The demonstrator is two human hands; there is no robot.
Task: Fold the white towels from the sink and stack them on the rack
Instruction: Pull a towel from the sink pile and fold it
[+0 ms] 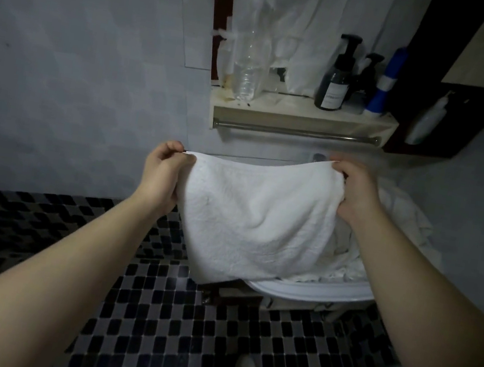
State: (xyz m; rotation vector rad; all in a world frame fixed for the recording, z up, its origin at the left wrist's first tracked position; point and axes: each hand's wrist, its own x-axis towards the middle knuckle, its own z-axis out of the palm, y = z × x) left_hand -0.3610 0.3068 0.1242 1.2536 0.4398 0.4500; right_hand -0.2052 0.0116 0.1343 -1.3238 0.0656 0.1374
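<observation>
A white towel [257, 218] hangs spread out in front of me, above the sink [312, 291]. My left hand [162, 173] pinches its upper left corner and my right hand [354, 192] grips its upper right corner. The towel's lower edge drapes over the sink's front rim. More white towels [401, 216] lie heaped in the sink, partly hidden behind the held one. A metal rail [297, 132] runs under the wall shelf [303, 113] just above my hands.
On the shelf stand a clear plastic bottle [250, 56], a dark pump bottle [337, 77], a second pump bottle [365, 82] and a blue-and-white container [385, 82]. A dark cabinet [448, 89] is at the right. The floor has black-and-grey mosaic tiles [177, 332].
</observation>
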